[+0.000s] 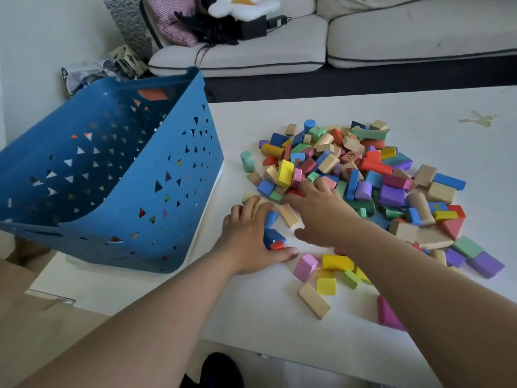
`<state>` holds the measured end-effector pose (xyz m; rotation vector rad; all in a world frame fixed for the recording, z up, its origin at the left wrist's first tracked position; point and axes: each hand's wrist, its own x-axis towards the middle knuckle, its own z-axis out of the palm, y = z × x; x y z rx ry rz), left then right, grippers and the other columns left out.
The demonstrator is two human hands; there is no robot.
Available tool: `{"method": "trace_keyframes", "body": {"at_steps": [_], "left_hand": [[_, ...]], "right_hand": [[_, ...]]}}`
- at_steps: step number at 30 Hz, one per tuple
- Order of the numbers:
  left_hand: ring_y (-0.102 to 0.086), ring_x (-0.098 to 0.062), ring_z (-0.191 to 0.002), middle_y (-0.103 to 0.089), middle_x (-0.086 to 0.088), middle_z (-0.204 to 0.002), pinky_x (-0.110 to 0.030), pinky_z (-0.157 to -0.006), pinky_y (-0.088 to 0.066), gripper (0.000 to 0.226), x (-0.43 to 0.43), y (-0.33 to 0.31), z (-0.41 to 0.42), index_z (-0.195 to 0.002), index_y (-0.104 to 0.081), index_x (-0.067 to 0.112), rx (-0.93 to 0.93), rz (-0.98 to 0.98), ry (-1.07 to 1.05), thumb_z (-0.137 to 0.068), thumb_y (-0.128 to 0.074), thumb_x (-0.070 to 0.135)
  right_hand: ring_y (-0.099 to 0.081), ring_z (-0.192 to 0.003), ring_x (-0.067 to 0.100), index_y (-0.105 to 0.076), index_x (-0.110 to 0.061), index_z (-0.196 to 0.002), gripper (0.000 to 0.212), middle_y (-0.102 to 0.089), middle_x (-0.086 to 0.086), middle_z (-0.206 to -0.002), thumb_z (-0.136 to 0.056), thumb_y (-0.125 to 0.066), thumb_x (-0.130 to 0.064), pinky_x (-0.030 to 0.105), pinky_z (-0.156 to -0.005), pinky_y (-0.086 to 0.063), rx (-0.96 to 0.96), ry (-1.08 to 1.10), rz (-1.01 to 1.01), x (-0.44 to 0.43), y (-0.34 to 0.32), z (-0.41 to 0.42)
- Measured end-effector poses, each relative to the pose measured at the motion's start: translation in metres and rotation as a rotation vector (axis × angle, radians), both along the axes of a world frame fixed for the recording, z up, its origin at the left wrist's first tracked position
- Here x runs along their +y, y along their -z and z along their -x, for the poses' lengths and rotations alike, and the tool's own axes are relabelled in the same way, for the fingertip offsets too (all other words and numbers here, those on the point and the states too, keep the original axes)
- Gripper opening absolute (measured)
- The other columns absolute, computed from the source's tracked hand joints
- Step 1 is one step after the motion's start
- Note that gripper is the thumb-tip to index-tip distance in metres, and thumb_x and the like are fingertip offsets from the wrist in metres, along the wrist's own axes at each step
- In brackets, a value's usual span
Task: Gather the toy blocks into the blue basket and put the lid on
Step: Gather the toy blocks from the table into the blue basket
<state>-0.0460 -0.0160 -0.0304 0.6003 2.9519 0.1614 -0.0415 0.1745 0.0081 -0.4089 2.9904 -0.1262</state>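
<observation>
A large blue basket [117, 175] with triangular holes stands at the table's left end, tilted, with a few blocks visible through its wall. A big pile of coloured toy blocks [363, 175] covers the middle and right of the white table [279, 317]. My left hand [251, 233] lies palm down at the pile's near-left edge, its fingers curled over a blue block [272, 238] and a small red one. My right hand [319, 211] reaches into the pile beside it, fingers spread over several blocks. No lid can be seen.
A light sofa [363, 37] runs along the far side, with a pink cushion, a flower-shaped pillow and a black box on it. Loose blocks such as a yellow one [337, 261] and a pink one [306, 266] lie near the front. A stain [478, 119] marks the table's far right.
</observation>
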Motion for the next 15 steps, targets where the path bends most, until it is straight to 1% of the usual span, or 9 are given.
{"method": "trace_keyframes", "body": {"at_steps": [2, 3, 5, 8, 10, 12, 14, 15], "left_hand": [[-0.033, -0.023, -0.121, -0.03, 0.006, -0.135, -0.037, -0.098, -0.032, 0.086, -0.005, -0.001, -0.006, -0.133, -0.033, 0.038, 0.031, -0.016, 0.026, -0.068, -0.038, 0.094], [-0.035, -0.022, -0.118, -0.033, 0.006, -0.131, -0.036, -0.095, -0.033, 0.08, -0.007, -0.002, -0.008, -0.13, -0.034, 0.038, 0.05, -0.013, 0.035, -0.07, -0.037, 0.092], [-0.036, -0.021, -0.112, -0.035, 0.007, -0.127, -0.036, -0.091, -0.035, 0.077, -0.012, -0.002, -0.011, -0.127, -0.034, 0.039, 0.071, 0.009, 0.051, -0.072, -0.035, 0.092], [-0.036, -0.02, -0.108, -0.036, 0.007, -0.124, -0.035, -0.086, -0.036, 0.076, -0.019, -0.002, -0.012, -0.126, -0.034, 0.04, 0.101, 0.054, 0.037, -0.072, -0.032, 0.093], [-0.037, -0.021, -0.104, -0.039, 0.004, -0.119, -0.035, -0.083, -0.036, 0.078, -0.023, -0.002, -0.014, -0.127, -0.034, 0.04, 0.135, 0.102, 0.016, -0.071, -0.03, 0.095], [-0.036, -0.021, -0.098, -0.041, 0.002, -0.113, -0.036, -0.079, -0.038, 0.082, -0.024, -0.005, -0.015, -0.128, -0.034, 0.039, 0.154, 0.156, 0.006, -0.07, -0.025, 0.097], [-0.034, -0.021, -0.094, -0.038, 0.0, -0.106, -0.036, -0.074, -0.04, 0.088, -0.023, -0.01, -0.016, -0.128, -0.035, 0.037, 0.156, 0.207, -0.003, -0.067, -0.02, 0.1], [-0.035, -0.022, -0.093, -0.037, 0.0, -0.104, -0.035, -0.071, -0.041, 0.092, -0.022, -0.012, -0.017, -0.127, -0.036, 0.036, 0.154, 0.23, -0.014, -0.064, -0.018, 0.102]], "right_hand": [[-0.031, -0.125, 0.029, -0.039, -0.038, -0.144, 0.068, -0.039, 0.005, -0.135, -0.084, -0.07, -0.041, 0.042, -0.096, -0.044, -0.012, -0.016, 0.029, 0.0, -0.002, 0.001], [-0.033, -0.124, 0.028, -0.04, -0.037, -0.143, 0.067, -0.042, 0.005, -0.132, -0.084, -0.071, -0.04, 0.041, -0.095, -0.045, -0.023, -0.032, 0.042, -0.001, -0.002, 0.0], [-0.04, -0.12, 0.026, -0.042, -0.034, -0.14, 0.063, -0.048, 0.004, -0.128, -0.084, -0.071, -0.039, 0.039, -0.091, -0.048, -0.068, -0.063, 0.064, -0.003, -0.002, -0.001], [-0.051, -0.108, 0.024, -0.045, -0.028, -0.134, 0.055, -0.053, 0.004, -0.12, -0.086, -0.072, -0.034, 0.041, -0.084, -0.053, -0.132, -0.077, 0.084, -0.01, -0.002, -0.004], [-0.057, -0.099, 0.023, -0.045, -0.028, -0.131, 0.053, -0.056, 0.004, -0.116, -0.086, -0.073, -0.03, 0.042, -0.082, -0.055, -0.155, -0.078, 0.104, -0.013, -0.002, -0.004], [-0.057, -0.099, 0.021, -0.043, -0.033, -0.135, 0.062, -0.056, 0.0, -0.116, -0.083, -0.077, -0.034, 0.038, -0.083, -0.054, -0.177, -0.087, 0.141, -0.014, -0.001, -0.005], [-0.053, -0.1, 0.019, -0.038, -0.041, -0.142, 0.073, -0.05, -0.001, -0.117, -0.08, -0.078, -0.043, 0.034, -0.081, -0.051, -0.186, -0.104, 0.144, -0.016, 0.001, -0.005], [-0.051, -0.098, 0.018, -0.038, -0.043, -0.142, 0.073, -0.048, -0.001, -0.116, -0.08, -0.077, -0.045, 0.033, -0.079, -0.05, -0.182, -0.109, 0.132, -0.017, 0.001, -0.005]]}}
